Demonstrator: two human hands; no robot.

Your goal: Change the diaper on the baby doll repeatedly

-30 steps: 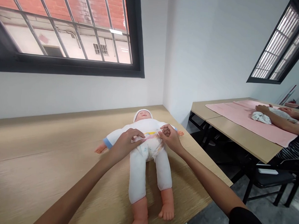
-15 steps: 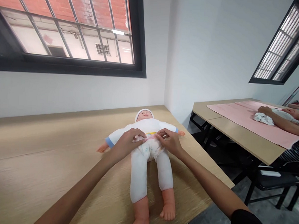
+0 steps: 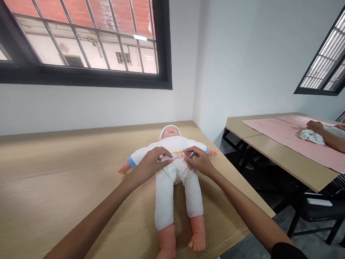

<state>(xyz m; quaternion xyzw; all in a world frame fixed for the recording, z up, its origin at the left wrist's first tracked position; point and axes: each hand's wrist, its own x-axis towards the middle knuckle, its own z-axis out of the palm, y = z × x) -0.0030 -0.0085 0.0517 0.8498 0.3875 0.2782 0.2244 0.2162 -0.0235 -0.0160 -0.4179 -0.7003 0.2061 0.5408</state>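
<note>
A baby doll [image 3: 164,204] in a white cap and a white top with blue cuffs lies on its back, feet toward me. Round its hips is a white diaper [image 3: 179,171] with a yellow and pink band at the waist. My left hand [image 3: 154,162] is closed, thumb and fingers pinching the diaper's waist at the left side. On the opposite side of the waist, my right hand [image 3: 199,160] pinches the diaper as well. Both hands partly cover the waistband.
The doll lies on a wooden table [image 3: 59,201], near its right edge. Another table with a pink cloth [image 3: 282,137] stands at the right, where another person's hand [image 3: 315,126] rests by a second doll. A black chair [image 3: 313,212] is below it. A barred window [image 3: 92,77] is ahead.
The view has turned slightly left, so everything sits a little further right. Both hands stay at the diaper's waist, with the right fingers shifted slightly.
</note>
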